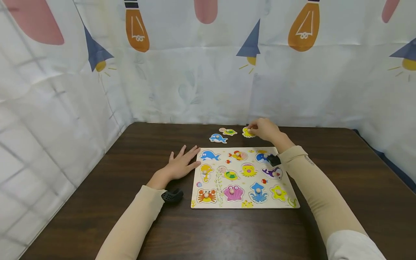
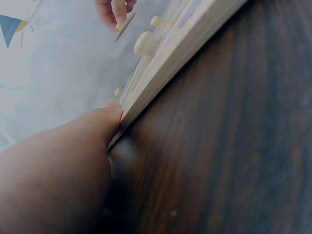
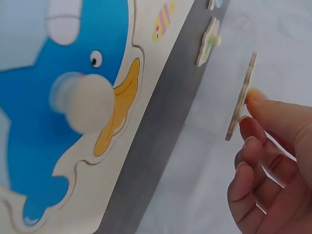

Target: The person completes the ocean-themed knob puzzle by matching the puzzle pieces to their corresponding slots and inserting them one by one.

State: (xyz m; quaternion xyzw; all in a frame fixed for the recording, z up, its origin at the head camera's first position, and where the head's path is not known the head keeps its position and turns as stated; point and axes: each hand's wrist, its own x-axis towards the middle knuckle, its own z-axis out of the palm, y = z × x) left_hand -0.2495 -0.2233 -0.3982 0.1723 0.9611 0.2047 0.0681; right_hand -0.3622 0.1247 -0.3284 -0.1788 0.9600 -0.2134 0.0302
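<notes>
A flat wooden puzzle board printed with sea animals (image 1: pixel 243 206) lies square on the dark brown wooden table (image 1: pixel 97 202), near its middle, with bare table showing on all four sides and the widest room to the right. The left hand (image 1: pixel 180 165) lies palm down on the table, fingers straight and spread, holding nothing; its fingertips (image 2: pixel 111 111) press against the board's left edge, as the left wrist view shows. The right hand (image 1: pixel 264 129) reaches past the board's far edge and pinches a small yellow wooden puzzle piece (image 1: pixel 247 132) between thumb and fingertips (image 3: pixel 256 97); in the right wrist view the piece stands on edge, seemingly lifted just off the table, though contact is hard to judge. Just left of it on the table lie a green turtle-shaped piece (image 1: pixel 228 131) and a blue whale-shaped piece (image 1: pixel 218 138), apart from each other and from the board. The white patterned curtain (image 1: pixel 208 65) closes in close behind the table's far edge and along the left side.
</notes>
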